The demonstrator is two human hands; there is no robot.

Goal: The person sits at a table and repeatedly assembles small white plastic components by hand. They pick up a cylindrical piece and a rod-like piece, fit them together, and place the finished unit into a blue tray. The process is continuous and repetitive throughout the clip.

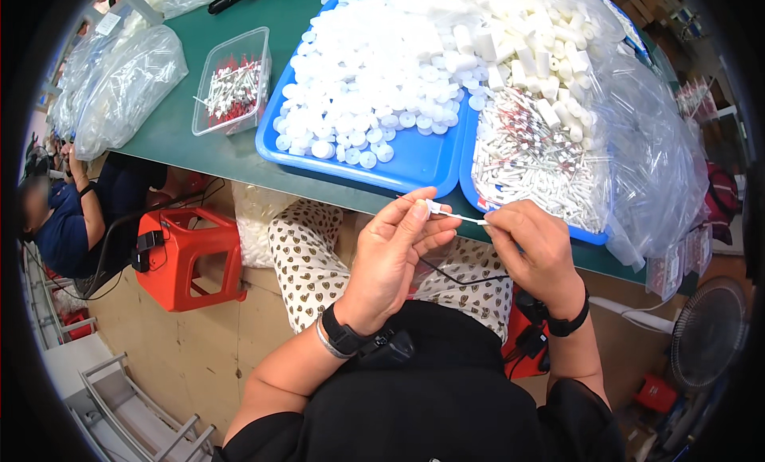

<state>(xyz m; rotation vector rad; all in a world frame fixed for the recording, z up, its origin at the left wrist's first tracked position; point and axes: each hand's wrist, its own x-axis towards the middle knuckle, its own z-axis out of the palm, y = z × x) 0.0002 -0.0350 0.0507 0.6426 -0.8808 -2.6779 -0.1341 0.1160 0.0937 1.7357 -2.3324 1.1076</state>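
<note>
On the green table [163, 123], blue trays [422, 175] are heaped with loose white parts [351, 79], so much seems left; a clear tub [227, 129] holds red-and-white sticks [235, 87] (finished or not, unclear). By its near edge, the right hand [532, 237] clamps a thin white rod [464, 217], the left hand [390, 243] pinches its white cap [434, 208], seemingly mid-joining; fingertips hide the ends.

I see smooth white plastic in the thin stick [466, 218]. My feed shows glossy, hard plastic on the blue tray [418, 164], milky plastic discs [343, 79] and a shiny clear plastic box [210, 125]. The bag [131, 87] looks crinkled and glossy, the table [191, 157] smooth, the shirt [430, 382] matt cloth.
</note>
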